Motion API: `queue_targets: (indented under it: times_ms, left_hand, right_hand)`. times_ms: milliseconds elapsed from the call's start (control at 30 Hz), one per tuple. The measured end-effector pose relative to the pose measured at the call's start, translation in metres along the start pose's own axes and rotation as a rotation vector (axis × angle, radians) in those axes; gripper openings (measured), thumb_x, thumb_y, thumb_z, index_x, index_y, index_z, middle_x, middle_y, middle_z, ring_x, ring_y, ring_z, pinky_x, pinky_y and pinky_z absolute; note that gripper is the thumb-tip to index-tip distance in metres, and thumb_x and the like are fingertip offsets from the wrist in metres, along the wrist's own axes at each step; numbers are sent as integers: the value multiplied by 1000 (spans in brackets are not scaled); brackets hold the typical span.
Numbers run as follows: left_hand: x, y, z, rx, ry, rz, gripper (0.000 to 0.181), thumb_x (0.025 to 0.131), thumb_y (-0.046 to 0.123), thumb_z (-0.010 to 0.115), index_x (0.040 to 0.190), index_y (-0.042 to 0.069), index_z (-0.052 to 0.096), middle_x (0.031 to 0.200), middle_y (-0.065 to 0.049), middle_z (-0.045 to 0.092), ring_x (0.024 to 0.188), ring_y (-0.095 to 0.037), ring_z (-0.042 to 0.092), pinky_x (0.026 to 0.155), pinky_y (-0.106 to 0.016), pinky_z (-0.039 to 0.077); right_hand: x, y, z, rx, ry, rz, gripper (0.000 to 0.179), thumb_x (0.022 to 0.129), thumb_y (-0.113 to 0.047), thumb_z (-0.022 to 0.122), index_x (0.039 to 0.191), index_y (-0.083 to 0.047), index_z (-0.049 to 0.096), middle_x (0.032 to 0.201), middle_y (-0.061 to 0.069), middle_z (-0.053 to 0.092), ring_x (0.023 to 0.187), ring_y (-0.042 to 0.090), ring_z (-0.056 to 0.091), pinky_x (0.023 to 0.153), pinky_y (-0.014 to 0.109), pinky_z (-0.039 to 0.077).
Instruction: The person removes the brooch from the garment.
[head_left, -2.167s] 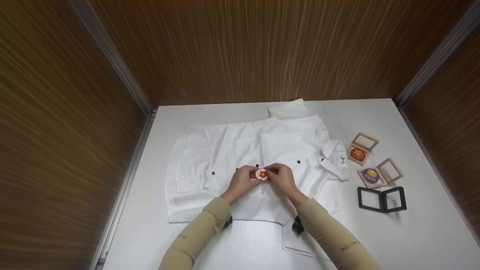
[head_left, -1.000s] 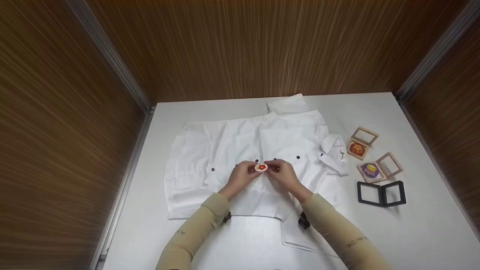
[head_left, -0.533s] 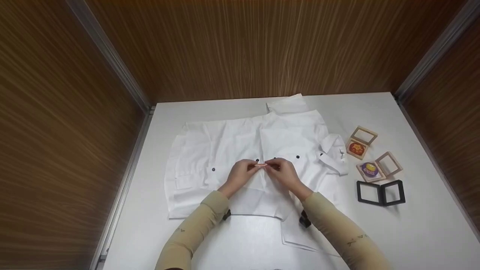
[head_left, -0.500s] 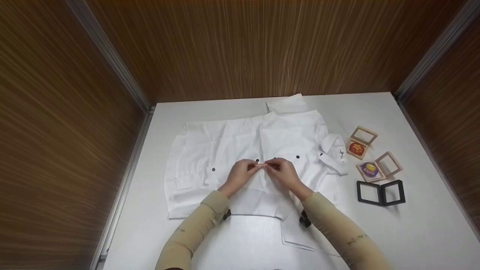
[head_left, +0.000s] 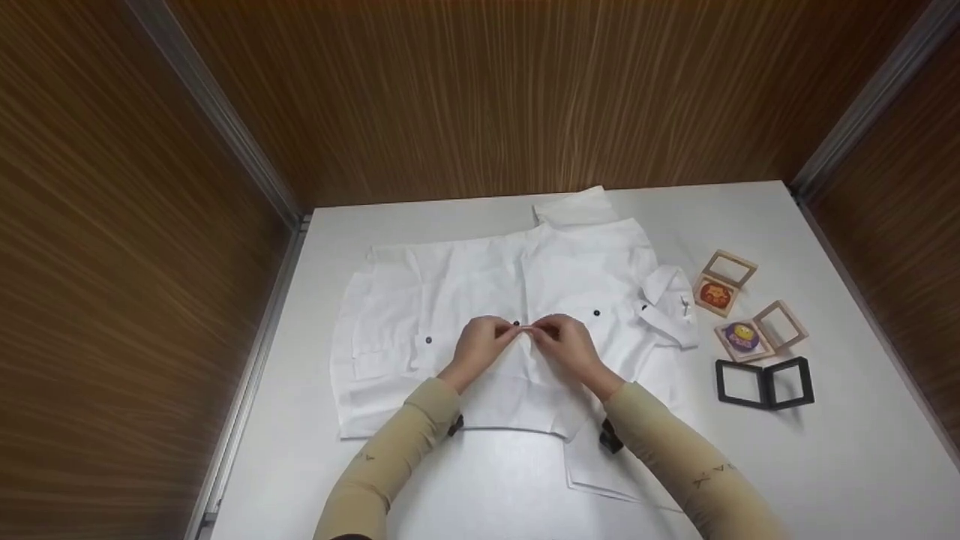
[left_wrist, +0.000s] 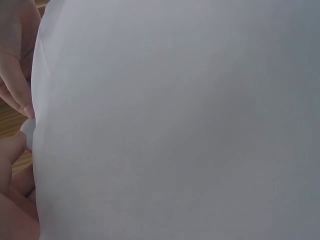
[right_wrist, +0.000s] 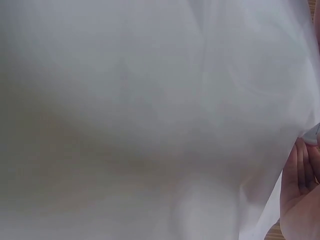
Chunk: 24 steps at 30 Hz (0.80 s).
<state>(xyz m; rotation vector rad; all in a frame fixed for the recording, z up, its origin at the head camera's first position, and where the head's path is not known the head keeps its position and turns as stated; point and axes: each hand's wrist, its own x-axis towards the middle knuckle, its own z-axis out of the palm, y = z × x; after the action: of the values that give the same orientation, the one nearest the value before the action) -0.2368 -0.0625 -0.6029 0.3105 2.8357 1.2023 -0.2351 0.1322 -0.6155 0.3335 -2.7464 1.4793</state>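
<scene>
A white shirt (head_left: 472, 281) with dark buttons lies spread on the table, some of its cloth lifted between the hands. My left hand (head_left: 478, 346) and right hand (head_left: 568, 349) meet over its middle, pinching a small round badge (head_left: 525, 328) from opposite sides. Seen almost edge-on in the head view, the badge hides its printed face. In the left wrist view, the pale badge (left_wrist: 29, 134) sits between fingertips at the cloth's edge. White fabric fills most of the right wrist view, with a sliver of the badge (right_wrist: 312, 135) at its right edge.
To the right on the white table (head_left: 847, 450) stand two open wooden cases, one with an orange badge (head_left: 715, 295), the other with a purple and yellow badge (head_left: 742, 337). An open black frame (head_left: 765, 384) lies below them. Wood-grain panels (head_left: 525, 97) enclose the table.
The badge has tilted from showing its red flower face to nearly edge-on, and both hands have shifted slightly upward with it. The shirt and cases stay where they were.
</scene>
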Motion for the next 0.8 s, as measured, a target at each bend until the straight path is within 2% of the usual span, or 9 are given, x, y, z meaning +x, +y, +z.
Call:
queue_targets:
  times_ms: [133,333,667,800]
  left_hand:
    - [1,3,0,-31,0,-5,23,103,26,72,106,6,84,103,-9,83,99,-26,78,92,-41,63]
    - [3,3,-2,-48,-8,-12,24,106,24,68,111,6,82,108,-10,82,104,-27,78,94,-40,63]
    - [4,4,1,-55,66,-4,18,104,18,70,108,5,82,103,-9,81,96,-24,76,87,-36,63]
    - [5,4,1,-60,76,-6,17,104,17,70,106,5,81,101,-10,81,94,-24,75,86,-36,62]
  right_hand:
    - [0,-1,-1,-18,15,8,14,98,-10,75,105,1,80,104,18,80,99,34,76,94,47,60]
    - [4,-5,-3,-61,1,50,20,100,-19,75,103,0,80,100,16,80,96,32,75,92,47,60]
    - [10,-9,-8,-109,-34,47,24,102,-22,72,103,0,80,99,15,81,95,32,74,91,48,59]
    - [12,-9,-9,-115,-44,57,23,102,-21,72,103,0,81,99,15,81,95,32,74,92,48,59]
